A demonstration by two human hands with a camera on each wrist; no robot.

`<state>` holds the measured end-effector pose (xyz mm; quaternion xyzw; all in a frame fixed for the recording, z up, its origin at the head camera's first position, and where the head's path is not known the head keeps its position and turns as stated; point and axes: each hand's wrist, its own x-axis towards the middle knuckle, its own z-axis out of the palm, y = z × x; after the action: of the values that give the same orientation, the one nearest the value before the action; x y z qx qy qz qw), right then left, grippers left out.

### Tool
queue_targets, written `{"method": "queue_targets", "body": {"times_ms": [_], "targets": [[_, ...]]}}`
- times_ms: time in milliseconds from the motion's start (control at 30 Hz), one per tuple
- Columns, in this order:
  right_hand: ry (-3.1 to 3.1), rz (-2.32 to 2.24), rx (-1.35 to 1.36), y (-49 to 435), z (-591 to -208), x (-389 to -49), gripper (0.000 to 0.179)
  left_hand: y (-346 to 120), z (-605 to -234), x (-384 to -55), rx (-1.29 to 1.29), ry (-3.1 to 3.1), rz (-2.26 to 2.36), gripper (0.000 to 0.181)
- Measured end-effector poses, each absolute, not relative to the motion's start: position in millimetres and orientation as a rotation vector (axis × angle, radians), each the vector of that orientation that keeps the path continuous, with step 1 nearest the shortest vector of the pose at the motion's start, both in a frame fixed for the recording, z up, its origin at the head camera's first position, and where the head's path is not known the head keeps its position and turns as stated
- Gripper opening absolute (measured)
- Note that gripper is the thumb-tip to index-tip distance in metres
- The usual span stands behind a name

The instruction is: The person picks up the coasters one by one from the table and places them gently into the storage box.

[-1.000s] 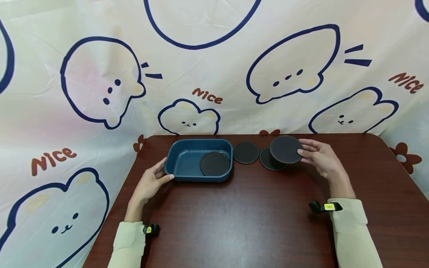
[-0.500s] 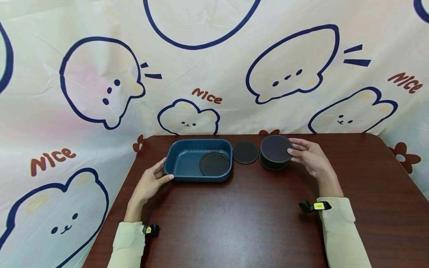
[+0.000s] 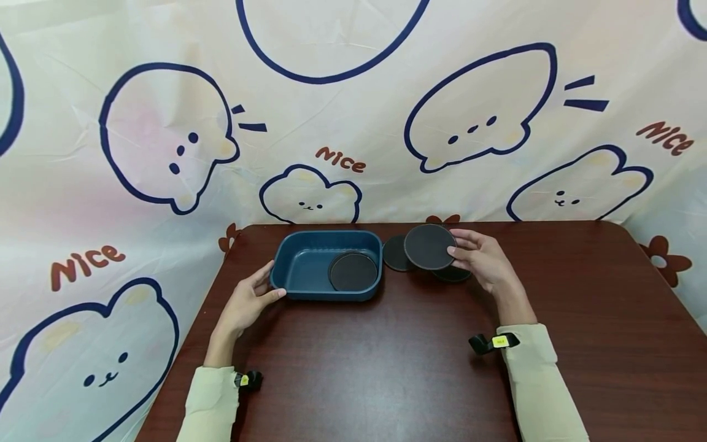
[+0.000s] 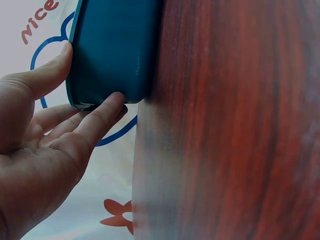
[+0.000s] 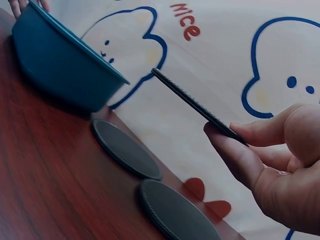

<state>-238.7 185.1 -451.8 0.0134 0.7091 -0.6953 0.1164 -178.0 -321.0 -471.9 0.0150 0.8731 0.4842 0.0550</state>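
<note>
My right hand (image 3: 479,258) pinches a round black coaster (image 3: 429,247) by its right edge, thumb on top and fingers beneath. In the right wrist view this coaster (image 5: 192,103) is seen edge-on, raised above the table. Below it lie two more black coasters, one (image 5: 127,150) beside the basin and another (image 5: 177,212) nearer the hand. The blue rectangular basin (image 3: 301,294) stands at the back of the table with a black coaster (image 3: 353,271) inside its right part. At the basin's left end, my left hand (image 4: 60,115) holds its corner, thumb on the rim and fingers against the outer wall.
The dark brown wooden table (image 3: 353,368) stretches in front of the basin and to both sides. Behind its back edge hangs a pale cloth (image 3: 386,123) printed with cartoon bears and "Nice" lettering.
My right hand has carried its coaster left, past the rightmost coaster on the table, to overlap the one beside the basin. My left hand and the basin have stayed in place.
</note>
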Motion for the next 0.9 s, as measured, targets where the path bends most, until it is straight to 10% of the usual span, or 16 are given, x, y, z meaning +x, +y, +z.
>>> {"method": "queue_targets", "body": {"times_ms": [900], "targets": [[1.98,-2.082,-0.056,126.4,-458.2,-239.1,0.06,-320.7,-470.9,-176.8,0.025,2.648,1.454,0.08]]}}
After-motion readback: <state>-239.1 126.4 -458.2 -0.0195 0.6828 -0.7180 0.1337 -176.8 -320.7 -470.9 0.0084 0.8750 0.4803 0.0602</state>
